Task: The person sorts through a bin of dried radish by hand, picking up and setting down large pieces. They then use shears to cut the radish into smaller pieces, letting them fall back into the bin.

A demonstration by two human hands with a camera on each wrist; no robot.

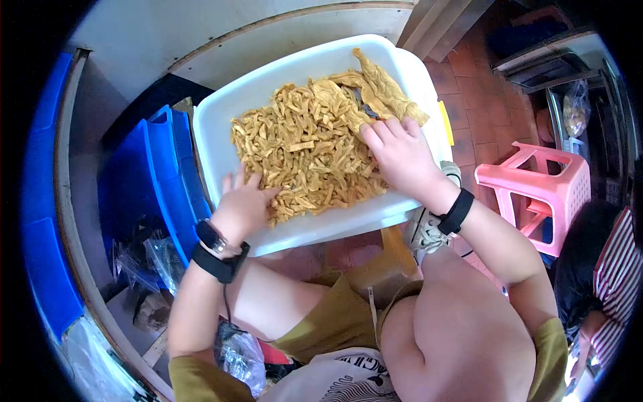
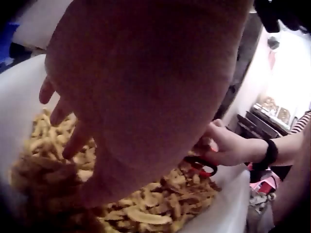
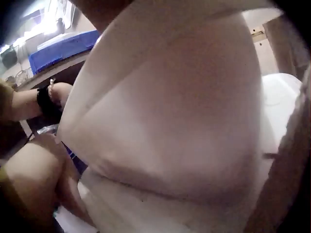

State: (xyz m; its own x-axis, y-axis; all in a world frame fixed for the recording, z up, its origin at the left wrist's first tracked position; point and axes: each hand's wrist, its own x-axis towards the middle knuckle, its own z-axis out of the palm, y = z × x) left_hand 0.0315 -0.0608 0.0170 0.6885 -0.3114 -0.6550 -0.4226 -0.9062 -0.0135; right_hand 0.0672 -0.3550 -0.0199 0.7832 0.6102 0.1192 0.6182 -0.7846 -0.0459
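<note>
A white plastic tub holds a heap of tan, chewy-looking food strips. Longer uncut pieces of the same food lie at its far right. My left hand reaches over the near left rim, fingers spread and touching the strips; its palm fills much of the left wrist view. Over the right side of the heap, my right hand has its fingers bent down beside the long pieces. In the left wrist view those fingers pinch scissors with black and red handles. The tub wall hides this hand's fingers in the right wrist view.
Blue plastic crates stand left of the tub, beside a pale wall. A pink stool is on the tiled floor at right. Another person's striped sleeve shows at the right edge. My knees are just below the tub.
</note>
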